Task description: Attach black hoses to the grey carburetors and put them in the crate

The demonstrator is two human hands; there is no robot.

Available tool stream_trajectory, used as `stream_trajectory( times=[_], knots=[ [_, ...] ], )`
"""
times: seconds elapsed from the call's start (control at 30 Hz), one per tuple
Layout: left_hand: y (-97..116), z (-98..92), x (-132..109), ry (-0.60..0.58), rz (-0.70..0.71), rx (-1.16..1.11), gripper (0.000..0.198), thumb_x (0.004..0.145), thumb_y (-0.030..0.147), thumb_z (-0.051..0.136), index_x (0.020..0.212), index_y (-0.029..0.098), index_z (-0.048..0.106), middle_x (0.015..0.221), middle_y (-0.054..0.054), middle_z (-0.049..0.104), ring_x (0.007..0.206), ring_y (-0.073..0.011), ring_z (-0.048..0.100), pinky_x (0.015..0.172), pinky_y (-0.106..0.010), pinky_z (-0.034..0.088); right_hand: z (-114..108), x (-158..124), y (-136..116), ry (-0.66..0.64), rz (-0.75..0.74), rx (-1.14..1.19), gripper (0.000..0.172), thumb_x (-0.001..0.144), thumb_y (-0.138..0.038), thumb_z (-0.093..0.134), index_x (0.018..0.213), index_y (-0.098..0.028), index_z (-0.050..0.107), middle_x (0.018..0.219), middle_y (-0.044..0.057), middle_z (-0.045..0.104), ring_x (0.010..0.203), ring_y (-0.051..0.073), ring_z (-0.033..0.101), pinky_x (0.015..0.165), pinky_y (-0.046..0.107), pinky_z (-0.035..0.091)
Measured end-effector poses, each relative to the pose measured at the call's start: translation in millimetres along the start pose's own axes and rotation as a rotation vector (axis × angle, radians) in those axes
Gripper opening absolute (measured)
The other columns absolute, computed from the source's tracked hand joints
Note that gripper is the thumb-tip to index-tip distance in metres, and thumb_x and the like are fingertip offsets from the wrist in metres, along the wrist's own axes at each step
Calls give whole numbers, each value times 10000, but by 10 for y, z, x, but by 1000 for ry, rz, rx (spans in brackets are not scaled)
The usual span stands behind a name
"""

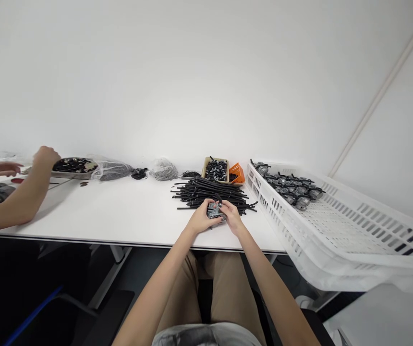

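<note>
Just in front of the hose pile, a small grey metal carburetor (213, 210) sits between both hands, low over the table's front part. My left hand (200, 219) is closed around its left side, thumb along the near edge. From the right, my right hand (232, 217) grips it too, fingertips on its top and side. A short black piece of hose (218, 197) sticks up at the carburetor's far side; whether it is attached cannot be made out. Right behind the hands lies a heap of cut black rubber hoses (210, 190).
At right, a white plastic crate (336, 242) holds several similar carburetors (293, 187). Behind the hoses stand a yellow basket (203, 168) of small black parts and a tilted orange basket (239, 172). Plastic bags (163, 169) lie along the wall. A co-worker's arms (22, 192) reach in at left.
</note>
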State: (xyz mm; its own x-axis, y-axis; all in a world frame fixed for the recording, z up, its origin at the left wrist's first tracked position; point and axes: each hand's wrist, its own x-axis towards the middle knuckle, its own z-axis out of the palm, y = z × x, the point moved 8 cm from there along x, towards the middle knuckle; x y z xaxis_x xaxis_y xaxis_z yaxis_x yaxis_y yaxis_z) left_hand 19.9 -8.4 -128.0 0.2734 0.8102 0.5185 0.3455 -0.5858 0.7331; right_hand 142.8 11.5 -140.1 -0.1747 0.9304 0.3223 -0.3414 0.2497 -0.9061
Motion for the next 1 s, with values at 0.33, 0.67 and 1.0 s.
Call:
stream_trajectory(
  times=[0.33, 0.67, 1.0],
  knots=[
    [-22, -4, 2, 2, 9, 25, 633, 686, 441, 784, 1186, 216, 468, 1144, -83, 630, 1024, -244, 617, 925, -403, 492, 12, -25, -8, -53, 27, 124, 396, 608, -330, 851, 825, -242, 533, 841, 9, 737, 852, 206, 691, 798, 324, 522],
    [26, 0, -4, -10, 34, -47, 607, 697, 395, 783, 1188, 210, 476, 1235, -101, 620, 1081, -241, 611, 964, -401, 475, 1, 5, 15, -15, 6, -10, 376, 623, -405, 850, 906, -202, 709, 905, 45, 738, 904, 215, 678, 899, 349, 511],
    [-4, -1, 0, 0, 24, 6, 613, 688, 418, 783, 1175, 210, 474, 1123, -78, 627, 997, -233, 610, 897, -389, 490, -6, -40, -11, -73, 18, 132, 319, 666, -303, 795, 824, -235, 527, 845, 8, 734, 850, 204, 694, 796, 314, 515]
  ],
)
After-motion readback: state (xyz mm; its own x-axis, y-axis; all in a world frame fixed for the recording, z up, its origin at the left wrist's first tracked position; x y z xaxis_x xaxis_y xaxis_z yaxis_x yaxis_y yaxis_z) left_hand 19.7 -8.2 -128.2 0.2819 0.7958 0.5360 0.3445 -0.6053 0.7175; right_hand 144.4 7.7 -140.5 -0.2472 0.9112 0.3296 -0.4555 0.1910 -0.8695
